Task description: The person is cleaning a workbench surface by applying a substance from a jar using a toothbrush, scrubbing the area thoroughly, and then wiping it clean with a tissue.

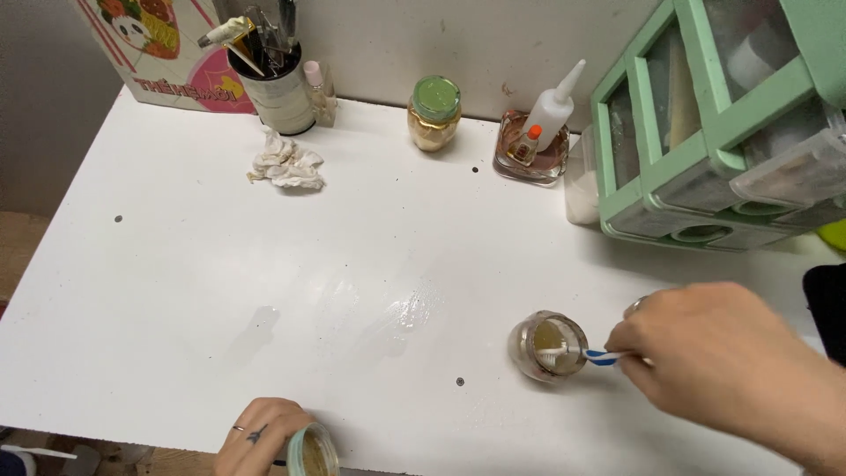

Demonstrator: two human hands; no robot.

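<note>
**Two hands, two open vessels, one brush**

On the white table (220,291), the right hand (714,357) pinches one blue-and-white toothbrush (582,356), its bristles inside the single open, round glass jar (548,345) just left of the fingers. The left hand (260,434) grasps one pale-green-rimmed cup (315,450) at the near edge, well apart. One green-lidded jar (434,112) stands at the back.

Even, soft indoor light from above; faint glare patch mid glossy white tabletop (264,264); weak shadows behind gold glass jar with green lid (434,113); slight motion blur on right hand (714,353); corners darker.
</note>
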